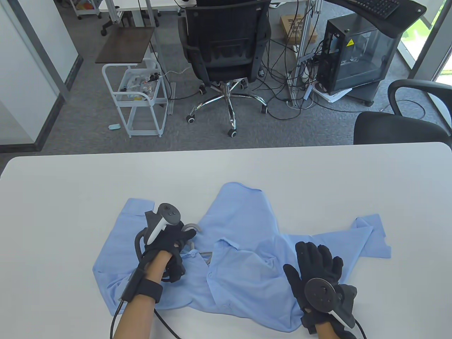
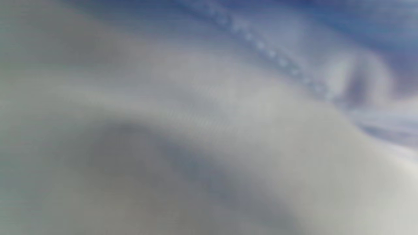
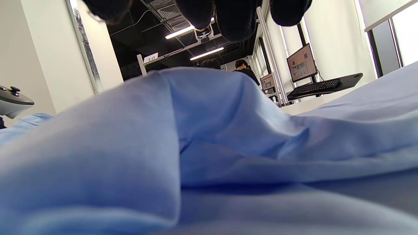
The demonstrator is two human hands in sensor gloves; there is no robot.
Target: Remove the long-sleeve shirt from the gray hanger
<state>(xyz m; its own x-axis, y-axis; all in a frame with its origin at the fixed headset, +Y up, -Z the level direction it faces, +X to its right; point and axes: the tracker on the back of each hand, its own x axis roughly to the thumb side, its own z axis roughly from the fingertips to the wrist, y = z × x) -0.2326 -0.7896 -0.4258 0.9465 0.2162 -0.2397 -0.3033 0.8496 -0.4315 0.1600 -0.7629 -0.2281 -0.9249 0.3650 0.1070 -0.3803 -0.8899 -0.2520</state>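
Note:
A light blue long-sleeve shirt (image 1: 243,254) lies crumpled on the white table (image 1: 70,197). The gray hanger's hook (image 1: 194,226) sticks out at the collar; the hanger's body is hidden inside the shirt. My left hand (image 1: 178,243) grips the hanger's neck just below the hook. My right hand (image 1: 316,263) lies flat, fingers spread, on the shirt's right side. The left wrist view shows only blurred shirt cloth (image 2: 248,81). The right wrist view shows shirt folds (image 3: 202,130) under my fingertips (image 3: 228,16).
The table's far edge runs across the middle of the table view. Beyond it stand a black office chair (image 1: 226,46), a white cart (image 1: 137,95), a computer tower (image 1: 356,53) and a second black chair (image 1: 402,123).

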